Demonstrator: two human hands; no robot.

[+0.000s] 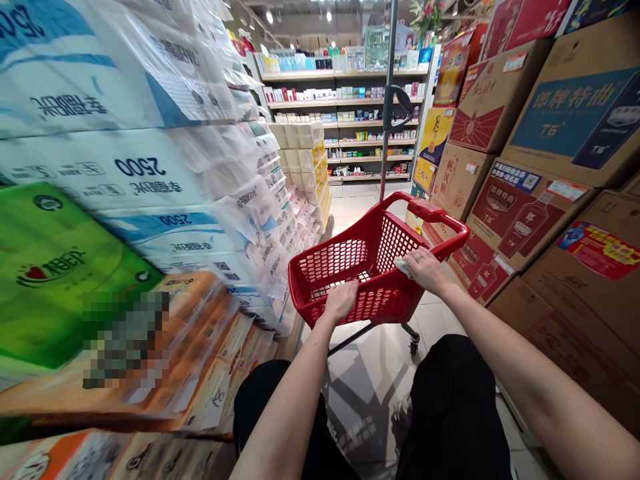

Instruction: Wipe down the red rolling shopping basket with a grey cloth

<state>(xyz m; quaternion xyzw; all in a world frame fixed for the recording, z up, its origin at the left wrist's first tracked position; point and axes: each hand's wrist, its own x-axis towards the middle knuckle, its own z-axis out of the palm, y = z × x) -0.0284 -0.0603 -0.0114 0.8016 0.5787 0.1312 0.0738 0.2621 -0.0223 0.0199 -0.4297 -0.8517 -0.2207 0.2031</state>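
Note:
A red plastic shopping cart (pixel 387 297) with perforated basket walls stands in front of my knees, its handle towards the right. My left hand (pixel 342 300) is closed over the near rim of the basket. Further right along that rim, my right hand (pixel 424 267) rests with a crumpled white cloth or tissue (pixel 403 267) tucked under its fingers. Between my hands the basket shows its grid floor, with no goods visible on it.
Stacked white tissue packs (pixel 165 167) rise on the left, with a green pack (pixel 65 273) on orange packs (pixel 200 353) nearer me. Cardboard cartons (pixel 570 107) wall the right side. A grey metal pole (pixel 388 140) stands beyond the cart, before stocked shelves (pixel 345 100).

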